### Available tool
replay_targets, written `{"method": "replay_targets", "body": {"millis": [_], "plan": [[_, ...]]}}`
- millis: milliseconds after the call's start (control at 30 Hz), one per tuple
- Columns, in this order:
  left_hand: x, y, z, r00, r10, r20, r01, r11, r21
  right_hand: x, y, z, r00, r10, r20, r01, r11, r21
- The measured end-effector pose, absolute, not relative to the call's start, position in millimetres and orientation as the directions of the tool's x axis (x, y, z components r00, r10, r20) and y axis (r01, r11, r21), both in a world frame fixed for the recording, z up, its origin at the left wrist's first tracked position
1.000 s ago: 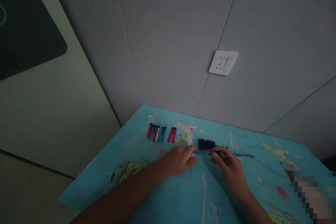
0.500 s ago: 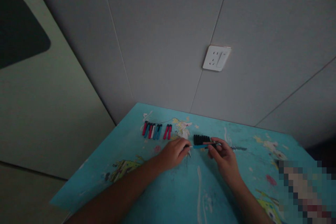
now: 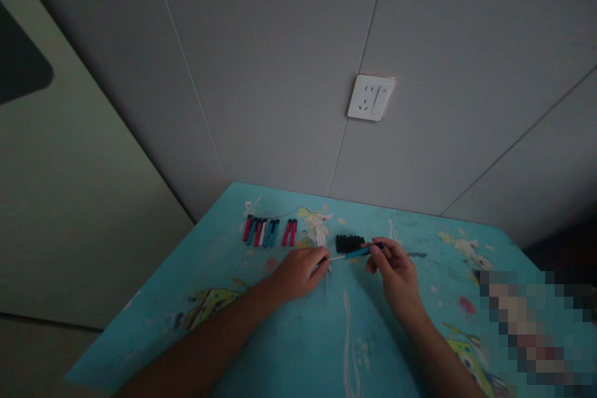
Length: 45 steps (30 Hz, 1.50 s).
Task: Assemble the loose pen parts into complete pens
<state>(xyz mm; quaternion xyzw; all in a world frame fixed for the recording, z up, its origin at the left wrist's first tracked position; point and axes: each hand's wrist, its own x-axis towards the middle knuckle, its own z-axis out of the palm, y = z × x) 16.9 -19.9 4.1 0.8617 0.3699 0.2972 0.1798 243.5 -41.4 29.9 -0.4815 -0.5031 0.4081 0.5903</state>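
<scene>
My right hand (image 3: 396, 270) is closed, its thumb and fingers pinching a slim pen (image 3: 357, 253) with a blue barrel and a dark end. From the left end of the barrel a thin white rod runs to my left hand (image 3: 305, 270), whose fingers are closed around the rod's end. A dark bit shows at these fingertips. Just behind my hands lies a row of short black pieces (image 3: 349, 244), close to the right fingertips. Several thin white sticks (image 3: 321, 236) lie behind my left hand, partly hidden by it.
Red, blue and white pen parts (image 3: 262, 232) with dark ends lie in a row at the back left, with two red ones (image 3: 289, 232) slightly apart. The light-blue printed table (image 3: 298, 348) meets a grey wall with a socket (image 3: 372, 97). A blurred-out patch covers the right side.
The blue barrel has tilted, its right end now higher, and more thin white rod shows between it and my left hand. The whole view has shifted slightly.
</scene>
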Motion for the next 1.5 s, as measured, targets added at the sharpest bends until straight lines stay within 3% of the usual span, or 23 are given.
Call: {"method": "replay_targets", "body": {"millis": [300,633,900,1100,1167,1300,1400,1500], "plan": [[16.1,-17.3,-3.6,0.562,0.749,0.352,0.460,-0.636,0.620,236.3,-42.2,18.5,-0.058,0.990,0.125,-0.066,0.121,-0.990],[17.2,-18.1,-2.0,0.575,0.736,0.357,0.308,-0.599,0.739,237.6,-43.3,21.2,-0.082,0.989,0.121,-0.066,0.115,-0.991],[20.1,-19.6,-1.2,0.557,0.729,0.399,0.409,-0.659,0.631,238.0,-41.3,28.0,0.112,0.973,0.200,-0.053,0.207,-0.977],[10.9,-9.6,-6.5,0.560,0.717,0.414,0.557,-0.696,0.453,254.3,-38.8,32.4,0.287,0.904,0.318,0.156,0.284,-0.946],[8.1,-6.5,-6.1,0.584,0.704,0.404,0.606,-0.709,0.360,260.3,-37.9,32.0,0.234,0.909,0.345,0.287,0.274,-0.918],[5.8,-3.6,-2.9,0.625,0.690,0.365,0.664,-0.716,0.215,261.5,-39.1,28.6,-0.083,0.945,0.317,0.570,0.306,-0.762],[5.7,-3.5,-1.4,0.618,0.699,0.360,0.679,-0.706,0.204,256.3,-41.2,26.2,-0.220,0.932,0.289,0.610,0.362,-0.705],[5.6,-3.7,-0.6,0.608,0.708,0.358,0.685,-0.697,0.215,254.0,-41.3,25.5,-0.178,0.942,0.285,0.613,0.333,-0.717]]}}
